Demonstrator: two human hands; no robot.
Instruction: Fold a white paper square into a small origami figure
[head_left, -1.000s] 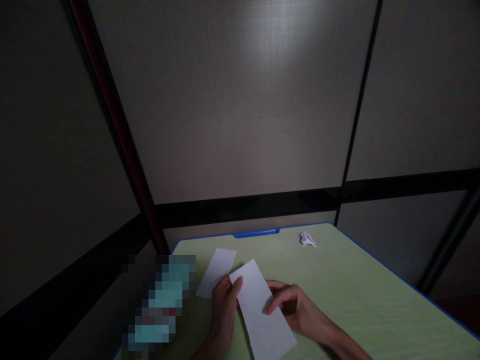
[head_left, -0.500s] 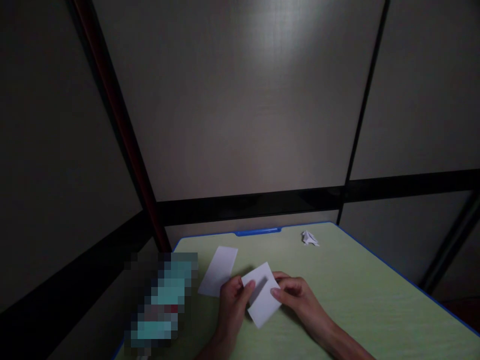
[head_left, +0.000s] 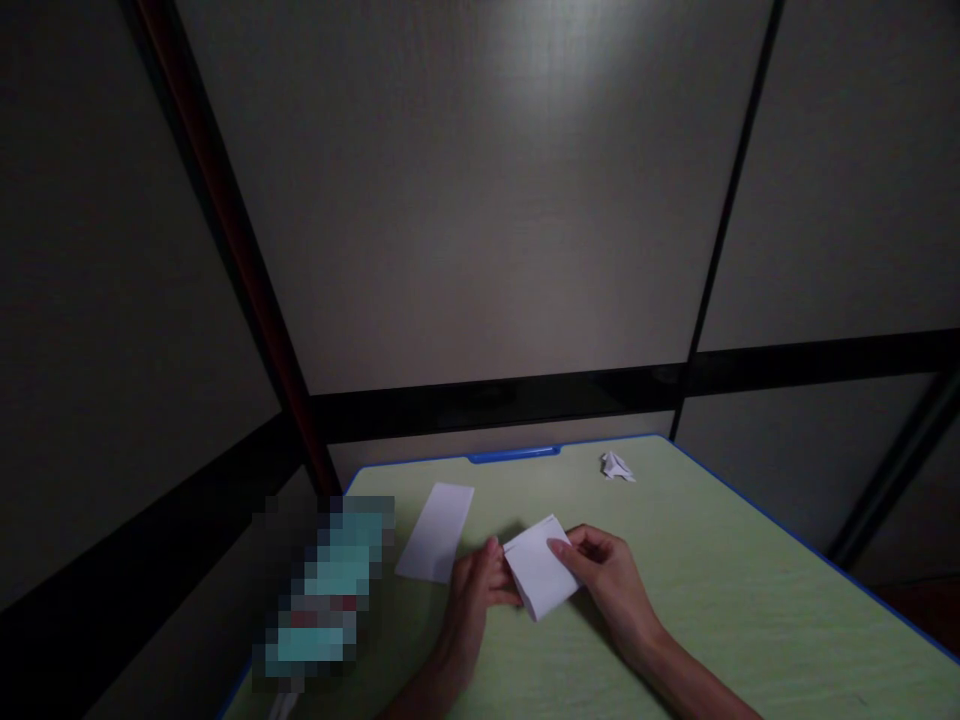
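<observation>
A piece of white paper is folded over on itself, with its layers slightly apart at the upper and left edges. My right hand pinches its right side, thumb on top and fingers behind. At the left edge is my left hand, its thumb raised off the paper and its other fingers reaching to and partly behind that edge. How far those fingertips go under the paper is hidden. Both hands are just above the light green table.
A flat white paper strip lies left of my hands. Near the far right edge sits a small folded paper figure. A pixelated turquoise object with a cable is at the left edge. Behind the table's blue handle rise grey panels.
The paper's open flap has been brought over, so the two halves now lie nearly together. My left thumb has come off the paper, while my right hand keeps its pinch.
</observation>
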